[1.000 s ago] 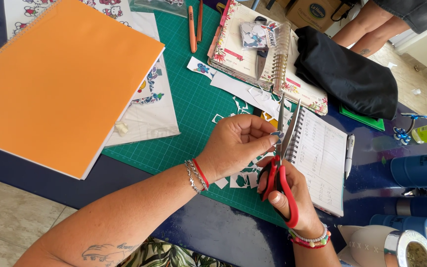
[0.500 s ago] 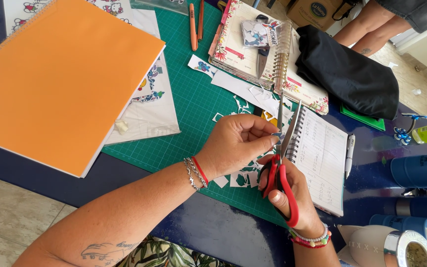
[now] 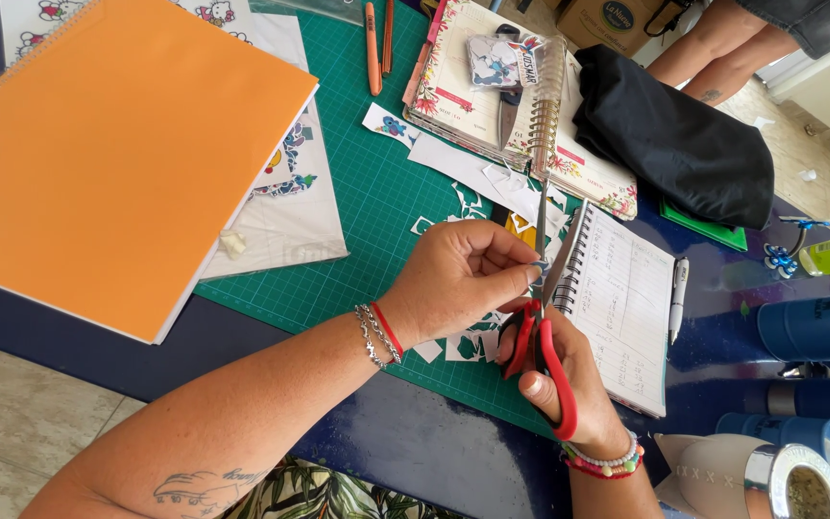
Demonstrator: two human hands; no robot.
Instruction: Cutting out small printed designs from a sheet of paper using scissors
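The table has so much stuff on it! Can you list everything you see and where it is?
Cutting mat: one, green, middle of the table.
Big pad: one, orange cover, left.
Sticker sheets: a few, white with pictures, under the big pad.
Pens: two, orange, top of the mat.
Flowery planner: one, open, top middle.
Black cloth: one, top right.
Spiral notebook: one, white pages, right.
White pen: one, beside the notebook.
Paper scraps: many, white and green, on the mat.
Scissors: one pair, red handles, in the right hand.
Left hand: pinches a tiny piece at the blades.
Right hand: works the scissors.
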